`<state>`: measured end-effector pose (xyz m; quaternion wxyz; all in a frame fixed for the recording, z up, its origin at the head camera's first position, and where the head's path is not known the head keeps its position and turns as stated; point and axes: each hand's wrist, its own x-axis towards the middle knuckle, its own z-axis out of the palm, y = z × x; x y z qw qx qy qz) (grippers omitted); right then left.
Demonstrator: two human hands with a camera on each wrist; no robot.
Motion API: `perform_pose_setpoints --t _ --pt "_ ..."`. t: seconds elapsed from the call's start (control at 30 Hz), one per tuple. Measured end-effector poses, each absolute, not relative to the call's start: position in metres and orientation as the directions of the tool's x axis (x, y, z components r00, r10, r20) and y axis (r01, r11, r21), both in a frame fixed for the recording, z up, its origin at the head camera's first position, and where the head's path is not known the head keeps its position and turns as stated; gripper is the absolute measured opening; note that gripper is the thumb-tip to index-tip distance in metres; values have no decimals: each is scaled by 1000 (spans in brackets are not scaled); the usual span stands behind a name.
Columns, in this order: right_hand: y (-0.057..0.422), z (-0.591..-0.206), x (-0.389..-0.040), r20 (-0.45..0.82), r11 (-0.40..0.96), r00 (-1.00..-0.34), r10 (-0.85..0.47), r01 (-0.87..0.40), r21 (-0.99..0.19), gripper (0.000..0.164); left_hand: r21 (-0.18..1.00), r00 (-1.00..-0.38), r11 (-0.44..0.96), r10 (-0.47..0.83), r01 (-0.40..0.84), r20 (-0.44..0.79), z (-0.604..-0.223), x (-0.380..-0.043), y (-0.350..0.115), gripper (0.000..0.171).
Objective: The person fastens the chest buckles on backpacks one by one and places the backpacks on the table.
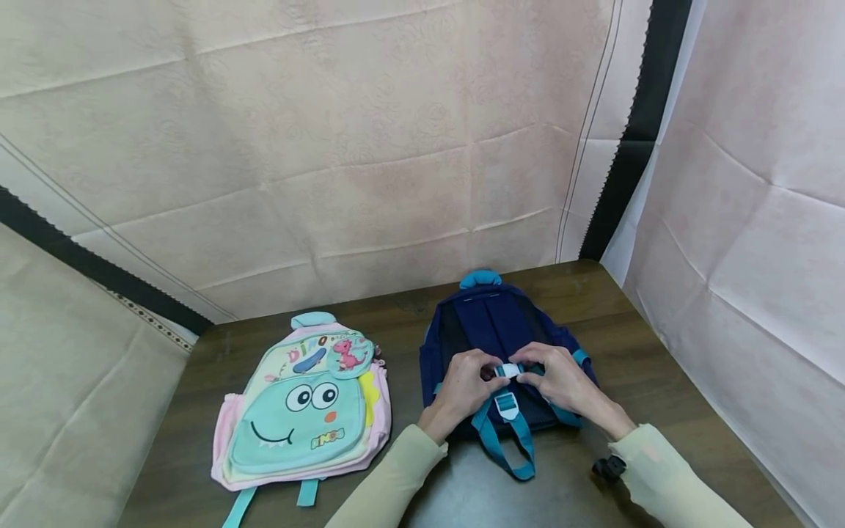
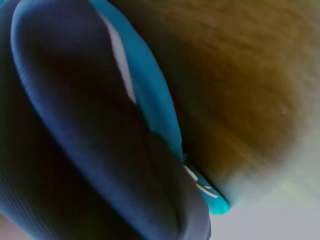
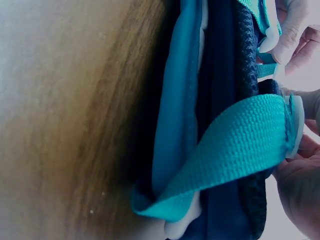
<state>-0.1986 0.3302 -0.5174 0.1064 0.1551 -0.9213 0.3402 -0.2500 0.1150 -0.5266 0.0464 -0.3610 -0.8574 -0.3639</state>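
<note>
The left hand (image 1: 462,385) and right hand (image 1: 557,374) pinched opposite ends of the white buckle (image 1: 508,370), which sat between their fingers (image 1: 531,354), over the navy backpack (image 1: 490,317) on the wooden surface (image 1: 630,367).

I see remotely a dark wood-grained table (image 1: 647,381), pale creased sheeting (image 1: 363,147) behind it, more sheeting to its left (image 1: 66,367) and right (image 1: 746,183), black strips (image 1: 634,139) rising from its far corners, soft sheen across its near part.

Navy backpack (image 1: 491,323); teal straps (image 3: 240,142); white buckle (image 1: 508,370); pink-and-mint bag (image 1: 306,414), cartoon-faced; brown wood-grained table (image 1: 660,411).
</note>
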Motion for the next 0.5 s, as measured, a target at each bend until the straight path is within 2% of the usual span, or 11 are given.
perform_pose_setpoints --t 0.5 --pt "327 -522 -196 304 725 -931 -202 -351 -592 28 573 -743 512 603 640 292 -524 -246 110 22"
